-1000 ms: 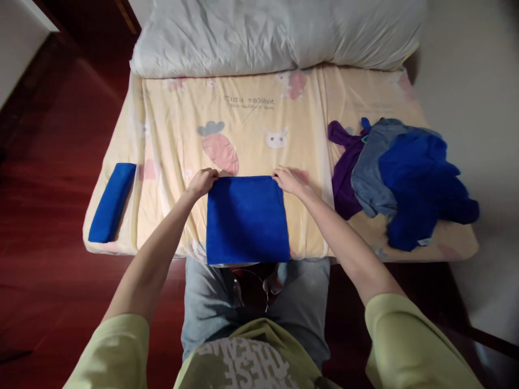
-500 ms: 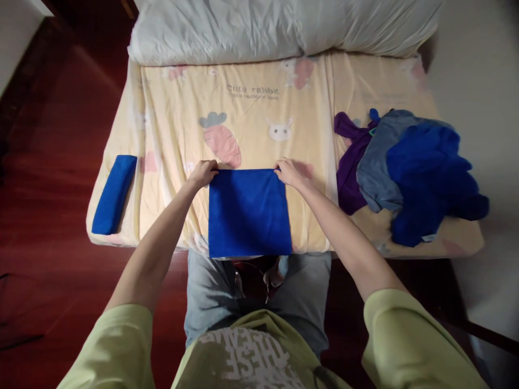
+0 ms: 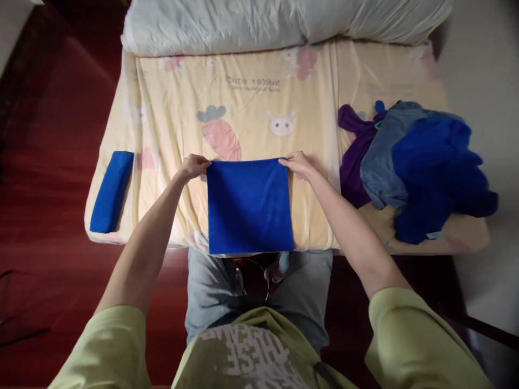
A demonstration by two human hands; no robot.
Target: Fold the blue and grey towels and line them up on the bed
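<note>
A square blue cloth (image 3: 250, 208) is spread at the front edge of the bed, right in front of my body. My left hand (image 3: 195, 166) pinches its far left corner between thumb and fingers. At the far right corner, my right hand (image 3: 297, 163) grips the cloth in the same way. The far edge is stretched straight between both hands and looks slightly raised, while the near edge lies along the mattress edge. Over on the left lies a folded blue cloth (image 3: 112, 192), long and narrow, apart from my hands.
On the right side of the bed (image 3: 312, 210) sits a heap with a purple cloth (image 3: 357, 162), a grey-blue cloth (image 3: 383, 162) and a bright blue cloth (image 3: 438, 167). A pale rolled quilt (image 3: 275, 24) runs across the back. A wall (image 3: 482, 108) stands at right.
Both hands have moved slightly away from my body and apart, lifting the cloth's far edge a little and pulling it tauter. The view has shifted slightly.
</note>
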